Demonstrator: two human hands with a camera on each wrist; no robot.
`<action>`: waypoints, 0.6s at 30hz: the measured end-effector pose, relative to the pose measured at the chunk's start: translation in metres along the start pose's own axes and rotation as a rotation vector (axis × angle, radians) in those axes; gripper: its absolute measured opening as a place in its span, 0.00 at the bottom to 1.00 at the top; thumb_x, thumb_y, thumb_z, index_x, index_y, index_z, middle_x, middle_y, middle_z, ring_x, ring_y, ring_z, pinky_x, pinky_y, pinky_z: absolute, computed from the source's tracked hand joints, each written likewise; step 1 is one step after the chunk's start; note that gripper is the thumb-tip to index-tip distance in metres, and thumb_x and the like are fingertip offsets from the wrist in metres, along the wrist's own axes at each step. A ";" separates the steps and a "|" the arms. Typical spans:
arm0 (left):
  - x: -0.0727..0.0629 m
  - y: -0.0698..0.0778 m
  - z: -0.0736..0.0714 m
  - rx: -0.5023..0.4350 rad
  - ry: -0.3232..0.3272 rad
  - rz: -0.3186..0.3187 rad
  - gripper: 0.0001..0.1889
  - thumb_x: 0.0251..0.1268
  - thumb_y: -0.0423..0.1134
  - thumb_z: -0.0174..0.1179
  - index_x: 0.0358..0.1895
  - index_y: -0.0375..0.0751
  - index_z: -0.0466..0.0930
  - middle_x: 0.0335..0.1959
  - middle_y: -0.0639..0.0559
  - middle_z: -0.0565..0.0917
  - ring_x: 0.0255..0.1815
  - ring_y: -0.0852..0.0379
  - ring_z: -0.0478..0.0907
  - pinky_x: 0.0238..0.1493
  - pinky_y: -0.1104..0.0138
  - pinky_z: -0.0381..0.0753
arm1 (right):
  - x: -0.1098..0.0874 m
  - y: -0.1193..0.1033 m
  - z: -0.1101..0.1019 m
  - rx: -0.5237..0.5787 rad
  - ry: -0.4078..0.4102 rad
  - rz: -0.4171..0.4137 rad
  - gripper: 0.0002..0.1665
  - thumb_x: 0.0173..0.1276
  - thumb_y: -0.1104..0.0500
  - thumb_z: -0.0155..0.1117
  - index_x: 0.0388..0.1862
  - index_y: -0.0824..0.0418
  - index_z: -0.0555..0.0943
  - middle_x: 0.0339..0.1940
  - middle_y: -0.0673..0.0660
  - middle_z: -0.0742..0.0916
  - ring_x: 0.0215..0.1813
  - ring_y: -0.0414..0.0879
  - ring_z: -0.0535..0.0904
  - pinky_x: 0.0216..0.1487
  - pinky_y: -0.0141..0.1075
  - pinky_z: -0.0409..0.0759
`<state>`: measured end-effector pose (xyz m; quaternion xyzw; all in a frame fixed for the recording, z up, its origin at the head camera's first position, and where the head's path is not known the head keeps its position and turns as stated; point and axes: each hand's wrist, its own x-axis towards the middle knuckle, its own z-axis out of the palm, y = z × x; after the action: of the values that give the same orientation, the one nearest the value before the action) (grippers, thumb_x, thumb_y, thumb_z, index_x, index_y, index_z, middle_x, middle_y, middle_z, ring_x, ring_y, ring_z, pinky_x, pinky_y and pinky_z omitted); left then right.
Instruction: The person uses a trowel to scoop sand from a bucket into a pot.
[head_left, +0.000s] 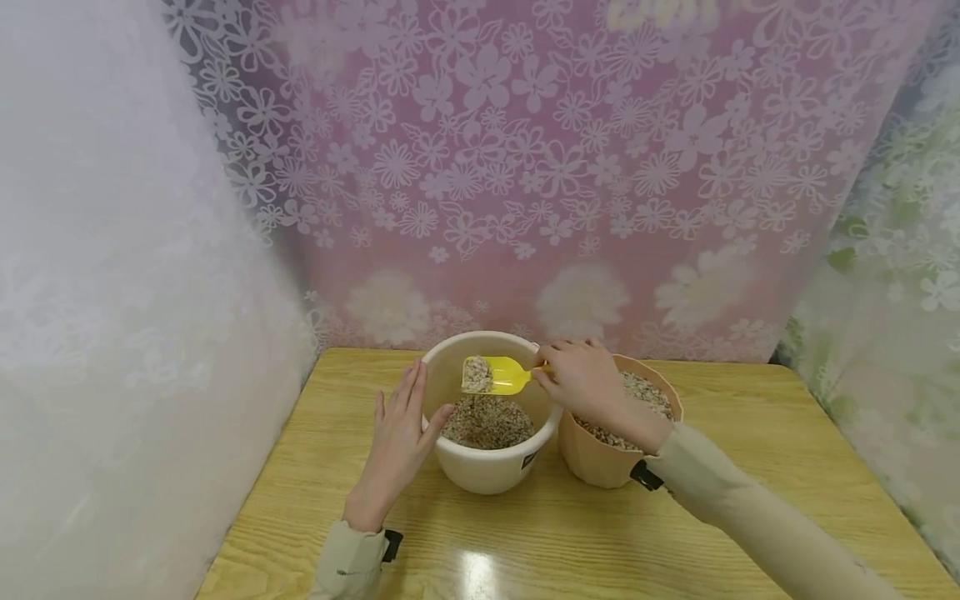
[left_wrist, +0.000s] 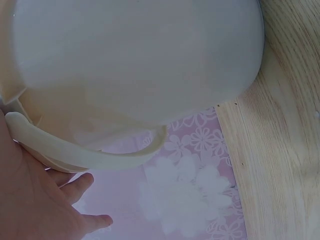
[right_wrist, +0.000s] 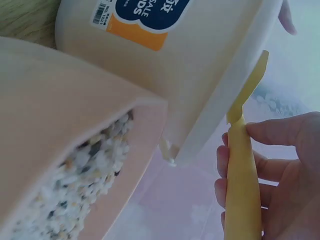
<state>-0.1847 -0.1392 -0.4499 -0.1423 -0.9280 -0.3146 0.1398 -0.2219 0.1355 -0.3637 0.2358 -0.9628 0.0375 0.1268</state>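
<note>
My right hand (head_left: 588,379) grips the handle of a yellow scoop (head_left: 512,377) and holds it level over a white bucket (head_left: 482,475). Pale gravel (head_left: 477,375) lies in the scoop's front end. Darker mixed gravel (head_left: 491,425) covers the bucket's bottom. In the right wrist view, fingers and thumb wrap the scoop's handle (right_wrist: 242,185). My left hand (head_left: 397,437) rests against the bucket's left rim, its fingers straight and the thumb spread along the near side. The left wrist view shows the bucket's curved handle (left_wrist: 95,157) beside the palm and fingers.
Right of the bucket, under my right forearm, stands a peach planter (head_left: 596,462) holding pale gravel (right_wrist: 75,185). Both containers stand on a wooden table (head_left: 570,542). A pink flowered sheet (head_left: 525,167) hangs behind; pale sheets flank the left and right sides.
</note>
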 end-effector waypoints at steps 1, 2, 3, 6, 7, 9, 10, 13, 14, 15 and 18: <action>0.000 0.000 0.000 0.000 -0.001 0.001 0.42 0.78 0.60 0.49 0.83 0.41 0.46 0.84 0.49 0.48 0.83 0.47 0.46 0.77 0.35 0.34 | -0.002 0.002 -0.001 0.006 0.004 0.005 0.10 0.75 0.49 0.63 0.44 0.51 0.88 0.52 0.56 0.88 0.57 0.57 0.81 0.60 0.58 0.74; 0.000 0.000 -0.001 -0.002 -0.002 0.001 0.42 0.78 0.60 0.49 0.83 0.41 0.46 0.84 0.49 0.48 0.83 0.47 0.46 0.77 0.35 0.34 | -0.005 0.004 -0.002 0.009 0.009 0.012 0.10 0.74 0.50 0.64 0.44 0.52 0.88 0.54 0.57 0.88 0.58 0.58 0.81 0.60 0.59 0.74; 0.000 0.000 -0.001 -0.005 -0.002 0.001 0.42 0.78 0.60 0.49 0.83 0.41 0.46 0.84 0.49 0.48 0.83 0.47 0.46 0.77 0.35 0.34 | -0.007 0.006 -0.004 0.013 0.013 0.018 0.10 0.74 0.50 0.64 0.45 0.52 0.87 0.56 0.58 0.87 0.59 0.58 0.81 0.61 0.60 0.73; 0.001 0.000 -0.001 -0.006 0.000 0.005 0.42 0.78 0.60 0.49 0.83 0.40 0.46 0.84 0.49 0.48 0.83 0.47 0.46 0.77 0.35 0.35 | -0.015 0.011 -0.008 0.021 0.024 0.036 0.09 0.73 0.51 0.65 0.44 0.53 0.87 0.50 0.57 0.89 0.56 0.58 0.82 0.60 0.60 0.74; 0.001 0.000 -0.001 -0.004 0.002 0.006 0.42 0.78 0.60 0.49 0.83 0.40 0.46 0.84 0.49 0.48 0.83 0.47 0.46 0.77 0.35 0.35 | -0.018 0.013 -0.009 0.024 0.027 0.043 0.09 0.73 0.51 0.66 0.45 0.53 0.87 0.47 0.56 0.89 0.54 0.58 0.82 0.60 0.61 0.73; 0.001 0.000 0.000 -0.005 0.007 0.011 0.41 0.78 0.60 0.49 0.83 0.40 0.47 0.84 0.49 0.49 0.83 0.47 0.47 0.77 0.35 0.36 | -0.023 0.018 -0.011 0.030 0.032 0.058 0.09 0.73 0.51 0.66 0.44 0.53 0.87 0.45 0.55 0.89 0.53 0.58 0.83 0.62 0.63 0.72; 0.001 0.000 0.000 -0.005 0.010 0.014 0.41 0.78 0.60 0.49 0.83 0.40 0.47 0.84 0.48 0.49 0.83 0.46 0.47 0.77 0.35 0.36 | -0.026 0.020 -0.012 0.033 0.033 0.065 0.09 0.73 0.51 0.66 0.44 0.54 0.87 0.42 0.54 0.89 0.51 0.58 0.83 0.64 0.65 0.70; 0.001 -0.001 0.000 -0.012 0.015 0.020 0.41 0.78 0.59 0.49 0.82 0.40 0.48 0.84 0.48 0.50 0.83 0.46 0.48 0.77 0.34 0.37 | -0.032 0.029 -0.016 0.035 0.035 0.097 0.10 0.73 0.51 0.66 0.45 0.54 0.88 0.43 0.55 0.90 0.53 0.59 0.83 0.68 0.66 0.66; 0.001 -0.001 0.000 -0.014 0.016 0.022 0.41 0.78 0.59 0.49 0.82 0.39 0.48 0.84 0.48 0.50 0.83 0.45 0.48 0.76 0.34 0.36 | -0.035 0.032 -0.017 0.032 0.037 0.107 0.10 0.73 0.51 0.66 0.45 0.54 0.88 0.43 0.55 0.90 0.53 0.60 0.83 0.68 0.66 0.66; 0.001 -0.002 0.000 -0.014 0.016 0.022 0.41 0.78 0.60 0.49 0.82 0.39 0.47 0.84 0.49 0.49 0.83 0.45 0.48 0.76 0.34 0.36 | -0.037 0.035 -0.019 0.032 0.037 0.116 0.11 0.73 0.51 0.66 0.45 0.54 0.88 0.44 0.56 0.90 0.55 0.62 0.82 0.68 0.66 0.66; 0.000 -0.002 0.001 -0.016 0.016 0.024 0.42 0.78 0.60 0.49 0.83 0.39 0.47 0.84 0.48 0.50 0.83 0.44 0.48 0.76 0.34 0.35 | -0.047 0.046 -0.024 0.008 0.048 0.144 0.12 0.72 0.50 0.66 0.45 0.55 0.88 0.42 0.58 0.90 0.55 0.64 0.82 0.63 0.64 0.71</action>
<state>-0.1859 -0.1400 -0.4515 -0.1521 -0.9224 -0.3217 0.1500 -0.1973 0.2001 -0.3531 0.1654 -0.9738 0.0561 0.1458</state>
